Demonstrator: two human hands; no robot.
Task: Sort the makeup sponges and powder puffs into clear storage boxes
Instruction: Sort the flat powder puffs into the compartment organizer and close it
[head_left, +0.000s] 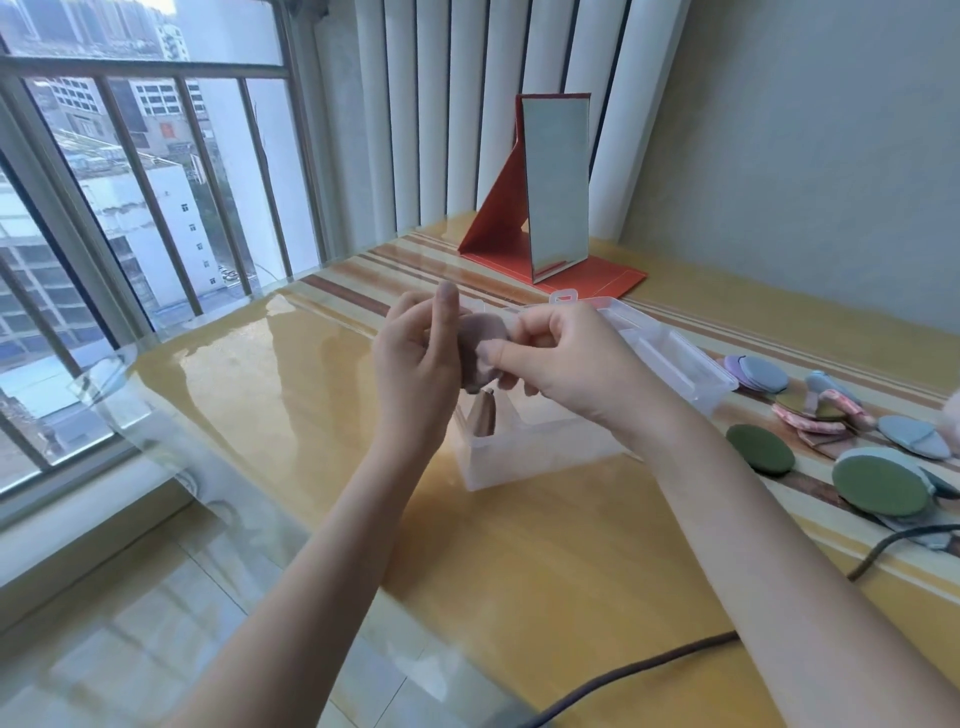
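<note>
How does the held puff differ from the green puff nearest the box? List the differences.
The held puff is mauve and pinched above the box by both hands; the green puff is dark olive and lies flat on the table, untouched. Both look like soft, rounded pads.

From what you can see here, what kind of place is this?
Probably a home dressing corner high in an apartment: a red folding stand mirror on the striped table, round green powder puffs laid out, and a barred window over city buildings.
</note>
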